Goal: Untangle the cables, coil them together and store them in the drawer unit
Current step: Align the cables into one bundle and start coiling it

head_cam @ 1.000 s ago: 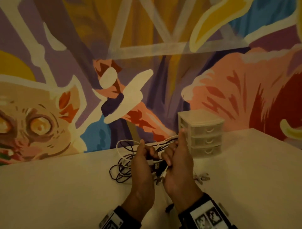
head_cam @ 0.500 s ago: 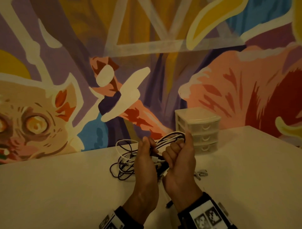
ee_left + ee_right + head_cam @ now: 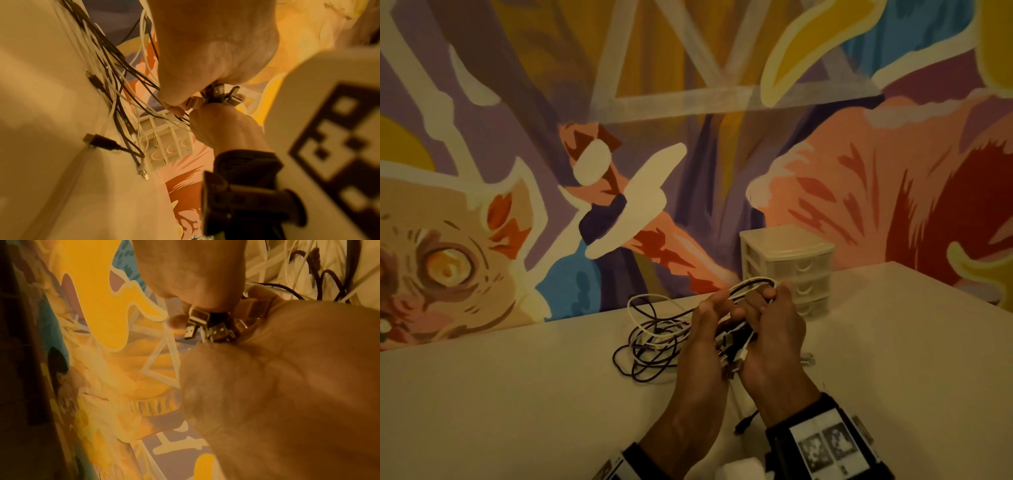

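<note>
Several black and white cables point(image 3: 654, 342) lie in a loose tangle on the white table point(image 3: 517, 394). My left hand point(image 3: 705, 329) and right hand point(image 3: 774, 322) are pressed together just right of the tangle, both gripping the cable bundle. One loop of cable point(image 3: 753, 283) arches over my right fingers. A cluster of USB plugs point(image 3: 222, 94) sticks out between the two hands, also seen as USB plugs point(image 3: 211, 327) in the right wrist view. The small three-drawer unit point(image 3: 787, 267) stands behind my right hand against the wall, its drawers closed.
A black plug point(image 3: 746, 421) trails on the table near my right wrist. Small connectors point(image 3: 808, 359) lie just right of my right hand. A painted mural wall point(image 3: 688, 137) rises along the table's far edge.
The cable loop has come up and over my right hand's fingers. My left fingers have slid along the strands toward the right hand. Both hands keep their hold.
</note>
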The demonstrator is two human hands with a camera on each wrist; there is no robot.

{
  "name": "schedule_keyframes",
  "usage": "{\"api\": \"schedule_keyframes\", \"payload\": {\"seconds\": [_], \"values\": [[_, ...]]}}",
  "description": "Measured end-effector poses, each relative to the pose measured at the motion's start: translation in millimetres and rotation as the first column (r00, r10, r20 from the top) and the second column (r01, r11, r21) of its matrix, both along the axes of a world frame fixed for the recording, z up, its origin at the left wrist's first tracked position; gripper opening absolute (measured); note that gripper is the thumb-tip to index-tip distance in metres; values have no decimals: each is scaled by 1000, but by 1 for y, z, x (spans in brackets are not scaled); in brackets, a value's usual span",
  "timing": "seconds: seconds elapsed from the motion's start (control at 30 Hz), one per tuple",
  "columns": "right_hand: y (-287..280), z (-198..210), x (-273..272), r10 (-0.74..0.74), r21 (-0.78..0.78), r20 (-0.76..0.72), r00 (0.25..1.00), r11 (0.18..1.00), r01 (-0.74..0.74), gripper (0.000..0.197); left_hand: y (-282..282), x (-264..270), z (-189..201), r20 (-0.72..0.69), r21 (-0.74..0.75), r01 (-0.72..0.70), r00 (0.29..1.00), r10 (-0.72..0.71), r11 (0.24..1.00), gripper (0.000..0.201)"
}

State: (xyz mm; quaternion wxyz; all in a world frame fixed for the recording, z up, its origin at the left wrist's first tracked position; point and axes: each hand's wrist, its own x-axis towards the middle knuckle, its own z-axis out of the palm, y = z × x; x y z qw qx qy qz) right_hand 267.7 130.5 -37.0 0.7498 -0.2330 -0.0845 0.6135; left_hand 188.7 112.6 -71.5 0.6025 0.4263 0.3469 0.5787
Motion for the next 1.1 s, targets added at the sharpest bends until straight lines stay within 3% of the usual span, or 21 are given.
{"api": "schedule_keyframes", "payload": {"seconds": [0.33, 0.5, 0.6, 0.73, 0.87, 0.97, 1.03, 1.1], "values": [[-6, 4, 1, -20, -86, 159, 987, 996, 34, 55, 5, 4, -6, 28, 4, -66, 997, 66, 998, 43], [2, -1, 3, 77, -20, 14, 997, 997, -76, 55, 8, -9, 4, 55, 31, 7, 998, -9, 999, 55], [7, 4, 11, 186, 29, 72, 980, 982, -188, 49, 23, -36, 23, -53, 68, 81, 996, -78, 994, 73], [9, 8, 15, 453, 54, 234, 860, 878, -476, 48, 47, -68, 77, -297, 225, 36, 954, 33, 974, 75], [-7, 12, 6, 661, 34, 430, 614, 668, -743, 47, 58, -77, 113, -709, 266, 247, 705, 16, 932, 88], [-15, 18, 8, 686, 7, 508, 520, 601, -799, 46, 60, -80, 104, -846, 120, 320, 529, -73, 940, 71], [-17, 24, 16, 670, 8, 512, 538, 622, -783, 46, 57, -87, 96, -811, 16, 349, 553, -191, 937, 68], [-19, 27, 25, 637, 18, 521, 568, 658, -753, 45, 50, -96, 91, -701, -48, 371, 649, -296, 928, 62]]}}
